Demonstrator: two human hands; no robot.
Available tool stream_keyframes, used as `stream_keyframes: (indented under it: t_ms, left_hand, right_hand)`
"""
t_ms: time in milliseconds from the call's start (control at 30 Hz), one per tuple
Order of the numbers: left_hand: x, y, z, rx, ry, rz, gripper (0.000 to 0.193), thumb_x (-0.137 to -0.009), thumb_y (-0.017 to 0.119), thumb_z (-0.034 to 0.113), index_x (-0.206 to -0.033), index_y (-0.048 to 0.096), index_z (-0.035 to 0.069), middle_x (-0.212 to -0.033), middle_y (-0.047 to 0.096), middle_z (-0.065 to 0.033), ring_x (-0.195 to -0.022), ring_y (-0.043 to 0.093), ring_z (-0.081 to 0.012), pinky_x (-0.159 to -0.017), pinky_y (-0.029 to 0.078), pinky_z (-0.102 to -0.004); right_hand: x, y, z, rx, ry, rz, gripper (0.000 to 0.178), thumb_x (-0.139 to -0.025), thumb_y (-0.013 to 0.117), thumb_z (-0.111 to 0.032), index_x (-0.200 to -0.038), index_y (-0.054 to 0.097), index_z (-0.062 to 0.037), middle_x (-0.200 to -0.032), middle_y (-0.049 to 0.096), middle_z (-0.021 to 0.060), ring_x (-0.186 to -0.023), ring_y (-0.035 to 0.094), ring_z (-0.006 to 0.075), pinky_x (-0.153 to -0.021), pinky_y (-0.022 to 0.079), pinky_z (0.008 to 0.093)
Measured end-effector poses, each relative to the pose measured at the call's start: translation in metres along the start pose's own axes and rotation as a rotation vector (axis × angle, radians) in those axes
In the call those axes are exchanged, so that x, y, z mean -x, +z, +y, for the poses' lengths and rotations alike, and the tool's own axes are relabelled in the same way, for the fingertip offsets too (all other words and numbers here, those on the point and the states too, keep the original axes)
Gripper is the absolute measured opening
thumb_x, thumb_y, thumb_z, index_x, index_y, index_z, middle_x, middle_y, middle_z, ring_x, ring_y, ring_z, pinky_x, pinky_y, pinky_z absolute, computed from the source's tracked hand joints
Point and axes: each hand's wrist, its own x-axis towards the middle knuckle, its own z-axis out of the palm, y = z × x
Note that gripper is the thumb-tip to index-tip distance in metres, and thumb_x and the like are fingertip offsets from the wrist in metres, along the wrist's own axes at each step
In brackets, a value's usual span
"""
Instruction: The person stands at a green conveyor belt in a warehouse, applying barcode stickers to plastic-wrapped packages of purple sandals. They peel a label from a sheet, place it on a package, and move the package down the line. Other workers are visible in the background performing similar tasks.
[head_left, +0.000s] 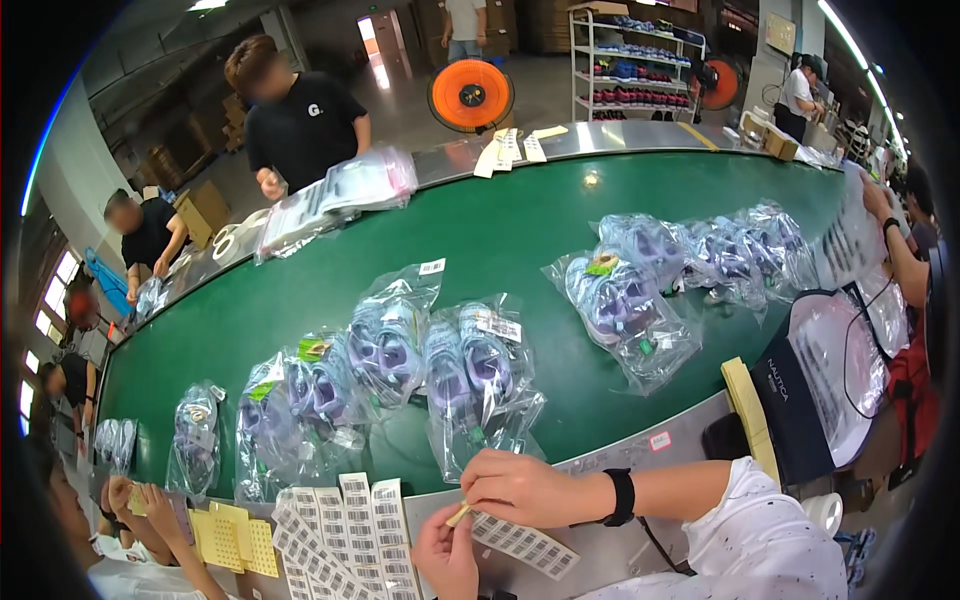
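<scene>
My left hand (447, 557) and my right hand (540, 492) meet at the near edge of the table, fingertips closed on a small folded yellowish paper strip (458, 516). Below my right hand a white sheet of barcode labels (525, 545) slants away; whether a hand also holds it, I cannot tell. Left of my hands lie several more barcode label sheets (345, 535). Just beyond my fingers, a pair of blue and purple shoes (470, 365) rests in a clear plastic bag on the green belt.
More bagged shoes (640, 290) lie across the green belt (480, 240). A stack of yellow paper strips (750, 415) and a dark box (800, 390) stand at right. A co-worker's hands (140, 505) hold paper at left, beside yellow sticker sheets (230, 540). Other people work around the belt.
</scene>
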Motion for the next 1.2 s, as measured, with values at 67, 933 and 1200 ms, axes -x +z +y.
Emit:
stream_keyframes:
  t_ms: [67, 933, 1200]
  left_hand:
    - [-0.002, -0.011, -0.025, -0.066, -0.049, -0.087, 0.032, -0.088, 0.059, -0.002, -0.118, 0.052, -0.004, -0.099, 0.061, -0.011, -0.083, 0.059, -0.0111, -0.069, 0.048, -0.0224]
    - [0.0, 0.015, -0.074, -0.006, -0.115, -0.058, 0.037, -0.089, 0.051, -0.006, -0.126, 0.045, -0.005, -0.107, 0.063, -0.0154, -0.091, 0.064, -0.0166, -0.076, 0.052, -0.0255]
    - [-0.001, 0.014, -0.076, -0.009, -0.161, -0.093, 0.036, -0.089, 0.052, -0.005, -0.125, 0.046, -0.005, -0.105, 0.064, -0.0154, -0.093, 0.064, -0.0159, -0.079, 0.052, -0.0256]
  right_hand:
    - [0.004, -0.001, 0.002, 0.044, -0.026, -0.005, 0.007, -0.081, 0.062, -0.005, -0.082, 0.058, -0.0001, -0.094, 0.057, 0.0094, -0.093, 0.054, 0.026, -0.077, 0.046, 0.0362]
    - [-0.047, -0.103, 0.227, -0.533, 0.892, 0.839, 0.083, -0.08, 0.061, 0.007, -0.148, 0.018, -0.0129, -0.082, 0.06, 0.0099, -0.067, 0.061, 0.0162, -0.055, 0.052, 0.0284]
    - [-0.022, -0.14, 0.227, -0.239, 0.901, 0.731, 0.081, -0.074, 0.062, 0.01, -0.145, 0.03, -0.0104, -0.078, 0.059, 0.0061, -0.067, 0.06, 0.0136, -0.053, 0.051, 0.028]
